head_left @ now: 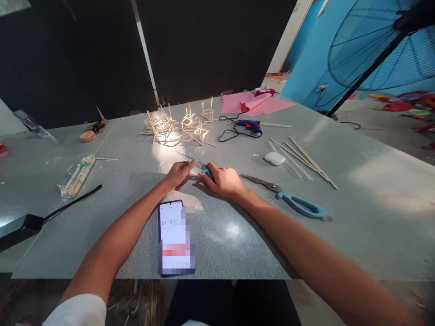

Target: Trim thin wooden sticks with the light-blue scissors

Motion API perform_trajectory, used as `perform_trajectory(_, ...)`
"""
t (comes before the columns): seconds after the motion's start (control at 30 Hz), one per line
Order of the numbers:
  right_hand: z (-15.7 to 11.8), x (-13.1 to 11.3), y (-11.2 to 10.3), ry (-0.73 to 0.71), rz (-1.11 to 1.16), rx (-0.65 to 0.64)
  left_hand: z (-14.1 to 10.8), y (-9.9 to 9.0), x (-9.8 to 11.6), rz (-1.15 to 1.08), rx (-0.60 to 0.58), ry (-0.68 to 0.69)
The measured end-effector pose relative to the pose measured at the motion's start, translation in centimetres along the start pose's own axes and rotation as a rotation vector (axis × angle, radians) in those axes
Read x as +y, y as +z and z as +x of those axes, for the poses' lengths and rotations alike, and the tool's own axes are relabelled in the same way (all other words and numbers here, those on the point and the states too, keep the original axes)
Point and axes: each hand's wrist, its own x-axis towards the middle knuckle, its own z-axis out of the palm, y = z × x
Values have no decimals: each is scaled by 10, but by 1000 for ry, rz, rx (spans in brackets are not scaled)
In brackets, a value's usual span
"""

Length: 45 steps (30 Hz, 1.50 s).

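My right hand (222, 179) is closed around the light-blue handle of a blue-handled cutter (206, 172). Its slim, greyish pointed part reaches up and left, away from me. My left hand (179, 174) is in a pinch, thumb and forefinger against that slim part. Whether a small piece sits between those fingers is hidden. Both hands rest low over the grey table (217, 253), close together. Just beyond them stands a cluster of small frames made of thin wooden sticks (180, 124). Right of my right hand lie large scissors (301, 204) with blue handles.
A phone (175, 237) showing a timer lies between my forearms. Bundled sticks (79, 176) in plastic and a black device (22, 231) are left. Toward the right are a glue gun (249, 127), a white case (274, 158), loose sticks (307, 158), pink sheets (251, 103) and a fan (380, 50).
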Motion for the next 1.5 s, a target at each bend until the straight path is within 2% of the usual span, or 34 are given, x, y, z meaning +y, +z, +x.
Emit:
perform_trajectory(0.3, -1, -10, 1, 95, -12, 32, 4, 3, 0, -71, 33, -12)
perform_trajectory(0.43, 5, 0, -4, 375, 43, 120, 0, 4, 6, 1, -4, -11)
perform_trajectory(0.5, 5, 5, -5, 442, 52, 162, -2, 4, 9, 17, -12, -30)
perform_trajectory(0.6, 2, 3, -4, 300, 51, 149, -4, 1, 9, -66, -17, -63)
perform_trajectory(0.73, -1, -7, -1, 81, 58, 99, -3, -1, 4, -80, 16, -2)
perform_trajectory(0.87, -1, -7, 0, 30, 49, 67, -2, 2, 0, 1, 56, 22)
perform_trajectory(1.07, 1, -8, 1, 61, 7, 51, -1, 6, 2, 12, 107, 35)
perform_trajectory(1.2, 9, 0, -2, 365, 94, 149, -2, 4, 4, 26, 65, -3)
perform_trajectory(1.27, 10, 5, -1, 390, 100, 179, -2, 2, 6, 7, 54, -36)
perform_trajectory(1.37, 7, 10, 1, 219, 75, 159, -2, 1, 6, -41, 52, -82)
perform_trajectory(1.5, 3, 8, 3, 14, 32, 124, -1, 2, 4, -32, 93, -55)
